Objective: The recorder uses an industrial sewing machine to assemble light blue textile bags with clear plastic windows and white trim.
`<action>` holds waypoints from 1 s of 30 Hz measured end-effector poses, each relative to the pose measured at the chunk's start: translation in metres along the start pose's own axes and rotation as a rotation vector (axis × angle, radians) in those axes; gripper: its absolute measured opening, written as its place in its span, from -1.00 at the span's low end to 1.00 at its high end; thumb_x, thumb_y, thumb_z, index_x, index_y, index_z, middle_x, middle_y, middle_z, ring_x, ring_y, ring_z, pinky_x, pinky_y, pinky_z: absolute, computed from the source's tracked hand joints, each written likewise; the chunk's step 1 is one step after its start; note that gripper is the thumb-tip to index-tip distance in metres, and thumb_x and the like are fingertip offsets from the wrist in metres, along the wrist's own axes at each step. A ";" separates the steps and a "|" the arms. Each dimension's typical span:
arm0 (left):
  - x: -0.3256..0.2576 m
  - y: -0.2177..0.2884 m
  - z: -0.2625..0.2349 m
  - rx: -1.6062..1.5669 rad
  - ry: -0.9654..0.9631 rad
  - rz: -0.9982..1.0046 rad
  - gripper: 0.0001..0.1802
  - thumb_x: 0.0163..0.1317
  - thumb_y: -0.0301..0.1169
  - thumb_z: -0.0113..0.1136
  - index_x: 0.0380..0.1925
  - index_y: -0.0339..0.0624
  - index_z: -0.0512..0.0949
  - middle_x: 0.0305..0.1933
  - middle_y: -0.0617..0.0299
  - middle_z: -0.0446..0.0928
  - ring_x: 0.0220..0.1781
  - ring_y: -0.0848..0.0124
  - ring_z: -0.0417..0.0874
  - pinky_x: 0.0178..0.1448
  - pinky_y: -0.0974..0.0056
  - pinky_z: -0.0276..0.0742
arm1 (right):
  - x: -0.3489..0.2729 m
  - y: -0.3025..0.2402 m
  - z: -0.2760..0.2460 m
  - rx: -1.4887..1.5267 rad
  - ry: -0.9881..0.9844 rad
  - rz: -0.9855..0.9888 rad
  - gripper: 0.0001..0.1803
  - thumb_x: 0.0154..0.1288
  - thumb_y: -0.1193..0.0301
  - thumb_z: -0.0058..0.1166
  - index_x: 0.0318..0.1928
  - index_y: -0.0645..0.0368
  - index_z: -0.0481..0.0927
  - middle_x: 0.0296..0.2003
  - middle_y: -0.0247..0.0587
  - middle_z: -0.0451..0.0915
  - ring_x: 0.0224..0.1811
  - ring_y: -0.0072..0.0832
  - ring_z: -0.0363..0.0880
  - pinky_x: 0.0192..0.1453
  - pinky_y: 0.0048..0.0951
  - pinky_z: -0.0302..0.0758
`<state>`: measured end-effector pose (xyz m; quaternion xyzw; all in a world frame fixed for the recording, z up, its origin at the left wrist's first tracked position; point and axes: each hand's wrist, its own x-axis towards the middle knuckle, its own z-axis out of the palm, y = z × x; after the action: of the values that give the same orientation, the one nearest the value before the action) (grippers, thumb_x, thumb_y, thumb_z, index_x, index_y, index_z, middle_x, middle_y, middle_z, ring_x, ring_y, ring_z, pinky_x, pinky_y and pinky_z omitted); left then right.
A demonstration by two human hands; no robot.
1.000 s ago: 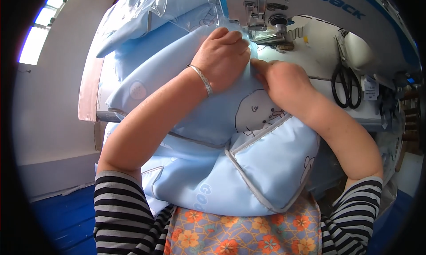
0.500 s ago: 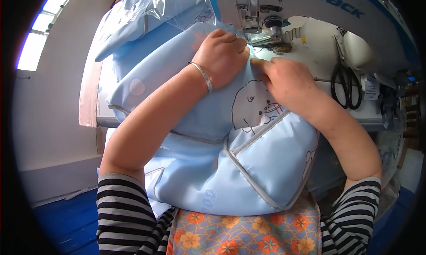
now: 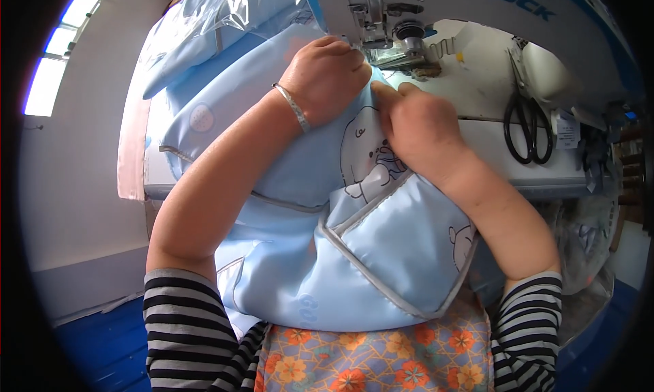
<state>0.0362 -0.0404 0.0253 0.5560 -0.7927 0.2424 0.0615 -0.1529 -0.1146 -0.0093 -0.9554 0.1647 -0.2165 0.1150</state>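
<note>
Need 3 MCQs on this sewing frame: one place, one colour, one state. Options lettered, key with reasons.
1. Where do the black scissors lie?
A. on the white machine bed, right of the hands
B. on the person's lap
C. in the left hand

2. What colour is the fabric piece being handled?
A. red
B. light blue with grey edging
C. dark green

3. How is the left hand placed?
A. lifted clear of the fabric
B. gripping the scissors
C. pressed on the fabric by the presser foot

Key: 1 A, they rest on the bed beyond the right hand. 2 B, pale blue cloth with grey trim. 3 C, knuckles sit on the cloth beside the foot.
</note>
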 end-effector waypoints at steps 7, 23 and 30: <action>-0.007 -0.025 -0.006 0.103 0.157 -0.034 -0.83 -0.06 -0.41 0.16 -0.40 -0.11 0.61 -0.21 0.34 0.64 -0.02 0.34 0.61 0.25 0.19 0.44 | 0.008 0.005 -0.010 0.028 -0.077 -0.067 -0.63 0.24 0.31 0.10 0.04 0.12 0.58 -0.46 -0.11 0.56 -0.46 -0.10 0.60 -0.38 -0.16 0.53; -0.009 -0.017 0.004 -0.125 -0.104 -0.095 -0.76 0.16 -0.33 0.09 -0.17 0.01 0.61 -0.22 0.28 0.55 -0.14 0.27 0.63 -0.13 0.19 0.60 | 0.002 -0.006 0.005 0.011 0.073 0.013 -0.67 0.19 0.32 0.14 -0.03 0.11 0.62 -0.51 -0.15 0.54 -0.51 -0.19 0.59 -0.41 -0.21 0.55; -0.010 -0.033 0.003 -0.040 0.053 0.124 -0.74 0.05 -0.35 0.14 -0.22 -0.03 0.62 -0.26 0.31 0.53 -0.10 0.36 0.60 -0.05 0.24 0.55 | 0.004 -0.010 0.007 0.002 0.100 0.039 -0.65 0.21 0.31 0.10 0.00 0.12 0.61 -0.50 -0.16 0.55 -0.51 -0.20 0.60 -0.39 -0.22 0.57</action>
<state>0.0711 -0.0418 0.0293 0.4979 -0.8283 0.2447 0.0784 -0.1438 -0.1054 -0.0112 -0.9398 0.1886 -0.2620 0.1116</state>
